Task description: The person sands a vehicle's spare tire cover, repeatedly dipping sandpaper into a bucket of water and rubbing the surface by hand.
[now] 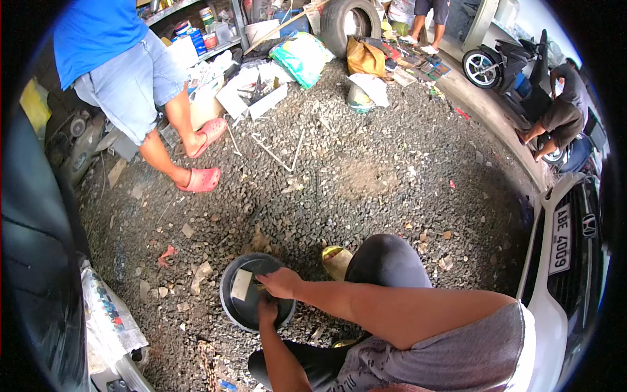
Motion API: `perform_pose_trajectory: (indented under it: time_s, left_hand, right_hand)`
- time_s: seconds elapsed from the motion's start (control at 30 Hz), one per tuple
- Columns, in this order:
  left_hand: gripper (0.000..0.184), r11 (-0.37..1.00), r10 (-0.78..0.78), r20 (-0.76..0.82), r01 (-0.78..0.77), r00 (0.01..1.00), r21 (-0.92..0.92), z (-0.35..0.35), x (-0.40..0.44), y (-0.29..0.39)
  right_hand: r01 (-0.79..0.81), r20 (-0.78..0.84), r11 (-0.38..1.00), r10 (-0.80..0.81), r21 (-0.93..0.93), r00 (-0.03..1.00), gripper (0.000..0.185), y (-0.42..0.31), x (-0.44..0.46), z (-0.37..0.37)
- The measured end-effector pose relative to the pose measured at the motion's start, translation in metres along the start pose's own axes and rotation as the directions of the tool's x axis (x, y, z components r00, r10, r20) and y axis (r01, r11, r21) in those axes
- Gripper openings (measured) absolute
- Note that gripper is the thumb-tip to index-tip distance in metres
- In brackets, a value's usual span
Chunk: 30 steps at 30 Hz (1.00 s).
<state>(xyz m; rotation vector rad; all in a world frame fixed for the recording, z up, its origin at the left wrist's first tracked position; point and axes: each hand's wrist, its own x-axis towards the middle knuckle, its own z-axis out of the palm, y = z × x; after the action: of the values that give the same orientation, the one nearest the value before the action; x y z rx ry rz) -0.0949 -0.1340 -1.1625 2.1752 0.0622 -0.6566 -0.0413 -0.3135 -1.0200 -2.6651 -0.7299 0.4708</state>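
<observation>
A round black basin stands on the gravel in front of my knees. Inside its rim lies a pale, flat rectangular piece. My right hand reaches in over the basin's far side, fingers closed around something small and yellowish beside the pale piece; its kind is too small to tell. Just below it, my left hand is over the basin with curled fingers. Whatever it grips is hidden in shadow. The two hands are close together.
Gravel surrounds me. A person in red clogs stands at left. Bent white rods, a bucket and a tire lie beyond. A white car is at right, near a motorcycle and a crouching person.
</observation>
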Motion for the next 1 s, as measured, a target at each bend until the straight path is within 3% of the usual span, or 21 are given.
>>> perform_pose_trajectory:
  time_s: [0.1,0.2,0.3,0.4,0.5,0.57,0.6,0.7,0.8,1.0]
  left_hand:
    - [0.05,1.0,0.003,-0.043,-0.002,0.999,0.017,0.0,-0.003,0.007]
    - [0.05,0.994,-0.018,-0.045,0.013,0.999,-0.112,-0.005,-0.011,0.021]
    - [0.045,0.998,0.029,-0.097,-0.023,0.995,0.059,0.014,0.012,-0.027]
    - [0.039,0.996,-0.02,-0.05,0.024,0.999,0.08,0.0,-0.009,0.013]
    - [0.035,0.98,0.044,0.022,-0.048,0.999,0.195,-0.002,-0.009,0.032]
    - [0.035,0.953,0.187,0.005,-0.183,0.982,0.242,0.021,0.02,-0.029]
    - [0.035,0.932,0.254,0.0,-0.245,0.967,0.269,0.019,0.02,-0.024]
    - [0.035,0.977,0.036,-0.019,-0.031,0.999,0.211,0.012,0.007,0.0]
    - [0.036,0.99,0.049,-0.022,-0.045,0.999,0.135,0.005,-0.004,0.013]
    - [0.035,0.969,0.206,-0.04,-0.198,0.978,0.146,0.019,0.016,-0.025]
  right_hand:
    - [-0.015,0.013,1.0,0.014,0.021,1.0,0.047,0.0,-0.001,-0.001]
    - [0.001,-0.026,1.0,-0.001,0.015,1.0,0.046,0.002,0.002,0.006]
    - [0.006,-0.061,1.0,-0.006,0.006,0.998,0.046,0.0,0.0,0.003]
    - [-0.006,-0.058,1.0,0.006,0.008,0.998,0.046,0.0,0.0,0.004]
    - [0.004,-0.074,1.0,-0.005,-0.013,0.997,0.047,0.004,0.002,0.011]
    - [0.009,-0.086,1.0,-0.009,-0.005,0.996,0.048,0.006,0.004,0.017]
    - [0.012,-0.091,1.0,-0.012,0.003,0.996,0.048,0.005,0.004,0.017]
    - [0.009,-0.067,1.0,-0.009,0.006,0.998,0.049,0.005,0.004,0.015]
    - [0.004,-0.064,1.0,-0.003,0.019,0.998,0.05,0.003,0.001,0.009]
    - [-0.004,-0.05,1.0,0.004,0.002,0.999,0.05,0.001,0.0,0.004]
